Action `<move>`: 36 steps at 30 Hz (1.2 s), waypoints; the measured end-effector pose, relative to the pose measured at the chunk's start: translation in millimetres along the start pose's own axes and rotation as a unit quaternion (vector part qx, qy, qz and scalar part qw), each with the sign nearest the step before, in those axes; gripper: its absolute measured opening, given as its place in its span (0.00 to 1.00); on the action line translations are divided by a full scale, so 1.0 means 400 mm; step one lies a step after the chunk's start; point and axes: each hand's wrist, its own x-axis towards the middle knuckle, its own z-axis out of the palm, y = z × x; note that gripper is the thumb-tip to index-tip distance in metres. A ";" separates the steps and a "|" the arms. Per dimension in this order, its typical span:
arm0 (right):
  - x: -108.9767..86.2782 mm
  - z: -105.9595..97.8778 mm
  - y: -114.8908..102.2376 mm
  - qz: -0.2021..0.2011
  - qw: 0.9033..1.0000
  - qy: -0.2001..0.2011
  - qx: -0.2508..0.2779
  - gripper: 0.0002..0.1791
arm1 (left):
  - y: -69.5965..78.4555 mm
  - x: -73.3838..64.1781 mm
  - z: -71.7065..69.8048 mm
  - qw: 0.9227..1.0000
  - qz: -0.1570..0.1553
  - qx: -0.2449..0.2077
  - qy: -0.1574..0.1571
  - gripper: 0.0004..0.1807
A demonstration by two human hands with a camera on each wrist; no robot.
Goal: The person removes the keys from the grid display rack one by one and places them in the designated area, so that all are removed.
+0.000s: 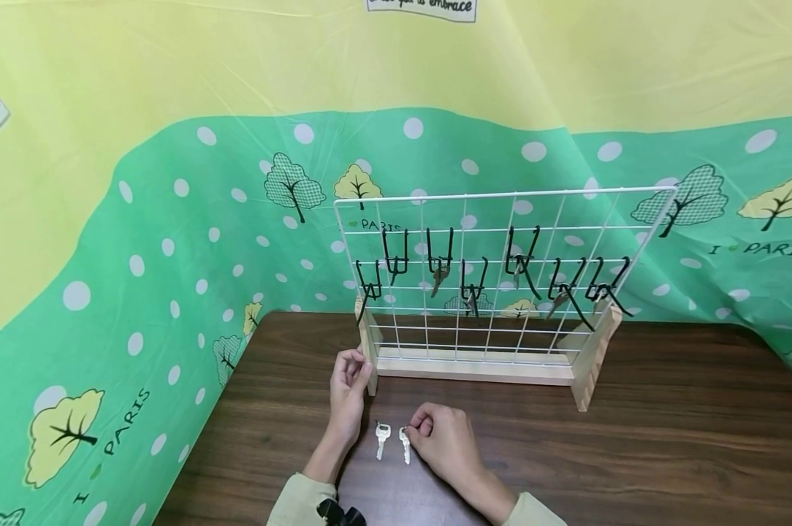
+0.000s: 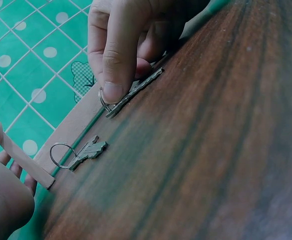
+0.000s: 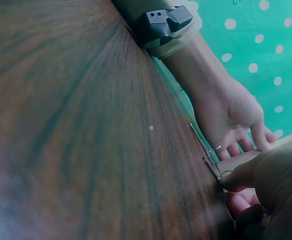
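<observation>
Two keys (image 1: 383,432) (image 1: 405,441) lie between the hands (image 1: 348,387) (image 1: 447,440), one pinched by the right.

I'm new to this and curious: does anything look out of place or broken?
Nothing looks spilled or broken. Mildly odd: one key lies on the table beside a second key that the right hand pinches, while other keys hang from black hooks on the wire grid rack.

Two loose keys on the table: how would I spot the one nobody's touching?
On the brown wood-grain table, find the wire grid rack. Look just in front of its left foot, between the left hand and right hand. Yours is the silver key nearer the left hand, lying free; the right hand touches the other key.
</observation>
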 end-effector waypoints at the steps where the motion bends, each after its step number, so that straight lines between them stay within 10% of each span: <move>1: 0.000 0.000 0.001 -0.003 1.000 0.002 -0.001 0.18 | 0.000 0.000 -0.001 1.000 0.001 -0.001 -0.001 0.13; 36: 0.015 -0.023 0.019 0.044 0.994 -0.037 0.088 0.14 | 0.000 -0.002 0.000 1.000 -0.003 0.005 0.002 0.13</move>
